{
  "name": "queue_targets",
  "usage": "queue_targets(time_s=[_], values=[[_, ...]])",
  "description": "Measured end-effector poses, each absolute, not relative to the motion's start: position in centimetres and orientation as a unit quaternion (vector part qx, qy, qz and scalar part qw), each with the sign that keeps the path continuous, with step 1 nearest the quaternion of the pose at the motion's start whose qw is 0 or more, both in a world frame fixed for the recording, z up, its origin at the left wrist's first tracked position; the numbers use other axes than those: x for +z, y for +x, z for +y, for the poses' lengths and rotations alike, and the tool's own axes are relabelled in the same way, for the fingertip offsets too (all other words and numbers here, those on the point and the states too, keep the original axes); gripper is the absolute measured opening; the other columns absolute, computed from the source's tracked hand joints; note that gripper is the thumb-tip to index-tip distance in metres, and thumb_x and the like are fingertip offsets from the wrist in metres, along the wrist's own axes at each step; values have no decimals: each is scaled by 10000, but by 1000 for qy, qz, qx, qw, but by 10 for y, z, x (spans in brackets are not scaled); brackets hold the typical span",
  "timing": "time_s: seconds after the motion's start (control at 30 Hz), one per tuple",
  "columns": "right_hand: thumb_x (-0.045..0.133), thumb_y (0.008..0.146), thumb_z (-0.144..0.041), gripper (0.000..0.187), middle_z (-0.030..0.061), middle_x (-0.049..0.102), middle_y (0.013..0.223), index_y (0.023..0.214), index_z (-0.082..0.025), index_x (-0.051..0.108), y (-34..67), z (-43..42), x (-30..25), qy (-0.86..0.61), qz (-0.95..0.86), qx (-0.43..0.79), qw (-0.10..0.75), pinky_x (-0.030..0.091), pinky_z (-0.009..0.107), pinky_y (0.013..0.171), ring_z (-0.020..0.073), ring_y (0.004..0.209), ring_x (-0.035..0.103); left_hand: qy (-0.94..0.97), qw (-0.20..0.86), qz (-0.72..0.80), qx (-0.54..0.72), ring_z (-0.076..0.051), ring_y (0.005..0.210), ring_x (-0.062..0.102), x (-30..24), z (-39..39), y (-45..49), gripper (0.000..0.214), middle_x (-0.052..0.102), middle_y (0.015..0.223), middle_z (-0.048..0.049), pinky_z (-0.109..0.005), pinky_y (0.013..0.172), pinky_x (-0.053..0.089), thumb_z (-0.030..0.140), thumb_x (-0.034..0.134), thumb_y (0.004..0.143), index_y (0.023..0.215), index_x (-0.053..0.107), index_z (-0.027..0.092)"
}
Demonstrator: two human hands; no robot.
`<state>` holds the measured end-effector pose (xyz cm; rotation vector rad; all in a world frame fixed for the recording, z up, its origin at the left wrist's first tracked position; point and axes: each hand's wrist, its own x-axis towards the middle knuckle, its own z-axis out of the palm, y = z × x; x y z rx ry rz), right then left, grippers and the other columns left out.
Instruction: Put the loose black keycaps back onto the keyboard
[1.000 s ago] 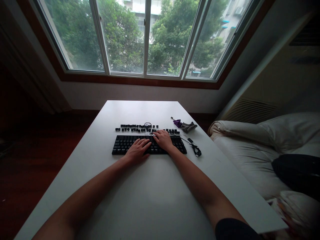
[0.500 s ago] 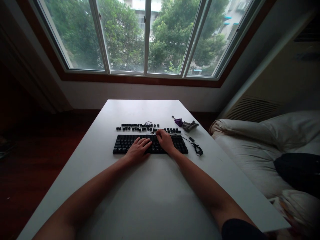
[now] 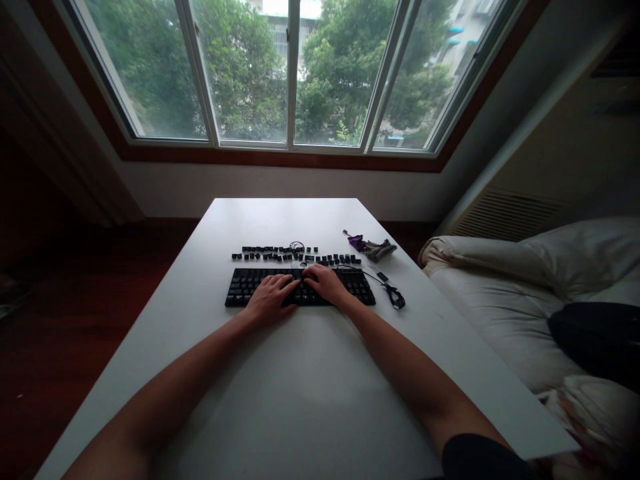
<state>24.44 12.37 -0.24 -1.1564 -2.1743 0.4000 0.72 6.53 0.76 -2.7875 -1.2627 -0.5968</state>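
Note:
A black keyboard (image 3: 245, 283) lies across the white table in front of me. My left hand (image 3: 267, 299) rests over its left-middle part, fingers stretched and apart on the keys, with nothing seen in it. Above the upper middle of the keyboard, my right hand (image 3: 325, 283) has its fingers bent down and drawn together; whatever is at the fingertips is too small and hidden to make out. Loose black keycaps (image 3: 273, 257) stand in two rough rows just beyond the keyboard. The hands' fingertips are close to each other but apart.
On the white table (image 3: 310, 373), a bundled black cable (image 3: 395, 297) lies right of the keyboard. A purple cloth item (image 3: 356, 243) and a grey crumpled cloth (image 3: 380, 250) are at the back right. A pale sofa (image 3: 480, 300) stands right of the table; a window (image 3: 250, 80) is ahead.
My right hand has moved left and toward me, from the keyboard's far edge near the keycaps to over the keys. The left hand has shifted slightly left.

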Motion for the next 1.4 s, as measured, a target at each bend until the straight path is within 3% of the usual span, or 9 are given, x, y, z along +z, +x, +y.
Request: queue_targets(time_s=[0.63, 0.83, 0.93, 1.0, 1.1, 1.2, 1.4], values=[[671, 860, -177, 63, 37, 645, 909, 917, -192, 692, 243, 121, 1, -436, -839, 149, 290, 461, 286, 795, 166, 848, 593, -891, 9, -409, -195, -322, 1283, 472, 9, 66, 7, 644, 536, 1423, -108, -498, 1099, 368, 454, 668, 843, 1438, 521, 255], [615, 921, -240, 137, 44, 677, 951, 1016, -203, 706, 244, 119, 7, -452, -826, 142, 305, 487, 304, 819, 176, 863, 620, -892, 9, -409, -192, -324, 1286, 475, 9, 65, 6, 652, 536, 1428, -108, -502, 1097, 373, 460, 671, 841, 1440, 517, 255], [497, 997, -294, 244, 76, 690, 1073, 1060, -212, 718, 241, 115, 14, -464, -818, 104, 323, 486, 344, 929, 205, 1006, 628, -893, 8, -406, -195, -322, 1289, 479, 8, 66, 6, 647, 542, 1426, -111, -500, 1102, 373, 462, 671, 842, 1434, 524, 245], [446, 1022, -356, 346, 104, 648, 1257, 1246, -211, 666, 236, 111, 19, -461, -820, 59, 334, 440, 381, 1048, 235, 1192, 572, -892, 3, -405, -200, -318, 1290, 485, 7, 67, 5, 655, 550, 1423, -109, -497, 1109, 371, 459, 677, 837, 1434, 523, 239], [411, 1023, -470, 575, 131, 431, 1544, 1518, -177, 423, 229, 104, 24, -456, -834, -11, 311, 292, 437, 1194, 269, 1450, 343, -891, -6, -404, -206, -309, 1297, 491, 6, 68, 4, 700, 558, 1423, -109, -487, 1120, 367, 459, 689, 823, 1453, 497, 221], [352, 1021, -540, 696, 139, 285, 1629, 1582, -132, 289, 222, 97, 22, -464, -852, -40, 241, 192, 472, 1232, 282, 1522, 199, -894, -8, -400, -200, -303, 1310, 488, 6, 72, 0, 711, 553, 1438, -111, -478, 1125, 365, 485, 680, 827, 1455, 493, 208], [254, 1015, -600, 771, 137, 187, 1658, 1603, -104, 208, 213, 89, 10, -483, -859, -45, 160, 101, 456, 1247, 257, 1548, 98, -893, 9, -417, -171, -334, 1374, 429, 11, 81, -24, 821, 498, 1491, -144, -486, 1158, 314, 612, 663, 796, 1465, 487, 169]])
